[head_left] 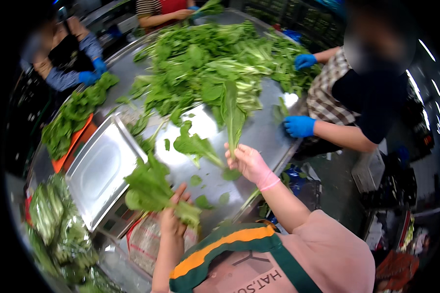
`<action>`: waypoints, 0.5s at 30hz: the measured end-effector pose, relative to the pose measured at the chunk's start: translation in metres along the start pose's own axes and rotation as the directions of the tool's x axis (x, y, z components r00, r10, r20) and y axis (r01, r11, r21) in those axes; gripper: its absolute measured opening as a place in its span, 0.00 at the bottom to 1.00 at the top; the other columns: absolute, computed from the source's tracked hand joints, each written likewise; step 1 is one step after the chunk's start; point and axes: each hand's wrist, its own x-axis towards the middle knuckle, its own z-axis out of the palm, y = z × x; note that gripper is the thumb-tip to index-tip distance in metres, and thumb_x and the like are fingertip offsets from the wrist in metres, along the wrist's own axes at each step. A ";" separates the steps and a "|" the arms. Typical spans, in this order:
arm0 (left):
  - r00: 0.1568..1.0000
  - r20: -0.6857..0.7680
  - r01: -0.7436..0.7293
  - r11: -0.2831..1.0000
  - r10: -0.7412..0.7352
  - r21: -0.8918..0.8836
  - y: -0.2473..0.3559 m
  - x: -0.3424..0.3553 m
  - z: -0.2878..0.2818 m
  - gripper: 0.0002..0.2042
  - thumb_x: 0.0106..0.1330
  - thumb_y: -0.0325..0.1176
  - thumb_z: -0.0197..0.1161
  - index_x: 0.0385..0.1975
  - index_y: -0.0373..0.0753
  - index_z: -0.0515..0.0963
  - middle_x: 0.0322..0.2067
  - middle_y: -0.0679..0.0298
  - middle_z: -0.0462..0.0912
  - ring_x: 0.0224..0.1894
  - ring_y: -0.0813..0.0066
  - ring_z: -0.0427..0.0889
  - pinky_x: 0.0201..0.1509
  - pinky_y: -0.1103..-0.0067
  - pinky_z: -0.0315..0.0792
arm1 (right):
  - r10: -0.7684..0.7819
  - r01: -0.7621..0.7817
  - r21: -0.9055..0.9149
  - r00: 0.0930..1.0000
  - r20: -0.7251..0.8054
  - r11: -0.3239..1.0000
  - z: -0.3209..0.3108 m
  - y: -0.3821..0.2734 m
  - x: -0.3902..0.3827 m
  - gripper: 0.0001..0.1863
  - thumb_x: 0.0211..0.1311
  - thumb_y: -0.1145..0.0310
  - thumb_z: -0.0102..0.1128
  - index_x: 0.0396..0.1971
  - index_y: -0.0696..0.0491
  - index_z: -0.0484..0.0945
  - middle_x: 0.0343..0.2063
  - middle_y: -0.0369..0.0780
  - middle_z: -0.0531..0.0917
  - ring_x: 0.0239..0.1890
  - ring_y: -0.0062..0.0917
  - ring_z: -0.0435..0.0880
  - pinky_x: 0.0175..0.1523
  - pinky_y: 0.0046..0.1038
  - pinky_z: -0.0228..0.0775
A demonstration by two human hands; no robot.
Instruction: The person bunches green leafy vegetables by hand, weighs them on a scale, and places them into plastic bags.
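My left hand [177,210] is closed around the stems of a small bunch of leafy greens [149,184], near the table's front edge. Between the fingers and thumb of my right hand [249,163], which has a pink band at the wrist, is one long green leaf [233,115], held upright by its stem end. Just left of that hand a loose leaf [199,146] lies on the metal table [271,105], with smaller leaf scraps around it. Beyond it spreads a large heap of leafy greens [195,58].
A scale with a shiny metal pan [105,168] stands on the left, beside an orange basket [73,141] of greens. Bagged vegetables [58,215] sit at the lower left. Around the table are several other people; a blue-gloved hand [299,126] rests at the right edge.
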 end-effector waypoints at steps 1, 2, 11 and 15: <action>0.999 0.034 0.021 1.000 -0.021 -0.008 0.001 0.007 0.008 0.20 0.63 0.35 0.55 0.52 0.33 0.65 0.51 0.54 0.74 0.46 0.65 0.76 0.47 0.68 0.73 | 0.062 -0.062 -0.004 0.994 0.086 0.998 0.018 0.008 -0.007 0.15 0.64 0.69 0.49 0.46 0.63 0.71 0.30 0.38 0.79 0.29 0.20 0.78 0.37 0.21 0.73; 0.996 0.083 -0.017 0.999 0.015 0.031 -0.002 0.015 0.007 0.21 0.64 0.36 0.55 0.53 0.31 0.65 0.52 0.53 0.73 0.49 0.63 0.76 0.47 0.68 0.74 | 0.186 -0.149 -0.208 0.967 0.174 0.967 0.035 0.015 -0.013 0.15 0.64 0.70 0.48 0.47 0.63 0.71 0.30 0.38 0.79 0.29 0.21 0.78 0.38 0.22 0.72; 0.880 -0.303 -0.312 0.926 0.366 0.211 0.005 -0.004 0.027 0.14 0.59 0.25 0.59 0.45 0.31 0.72 0.43 0.60 0.77 0.42 0.70 0.77 0.45 0.76 0.72 | 0.165 0.384 -0.809 0.853 0.496 0.444 0.115 0.045 -0.032 0.40 0.53 0.60 0.62 0.61 0.62 0.54 0.57 0.57 0.64 0.61 0.44 0.63 0.63 0.33 0.57; 0.969 0.023 -0.244 0.969 0.245 -0.043 0.016 0.005 -0.029 0.21 0.61 0.32 0.55 0.54 0.33 0.66 0.51 0.55 0.73 0.53 0.67 0.72 0.61 0.71 0.63 | 0.147 0.344 -0.783 0.866 0.478 0.519 0.145 0.074 -0.012 0.40 0.54 0.63 0.61 0.61 0.63 0.51 0.56 0.58 0.65 0.60 0.47 0.64 0.62 0.35 0.58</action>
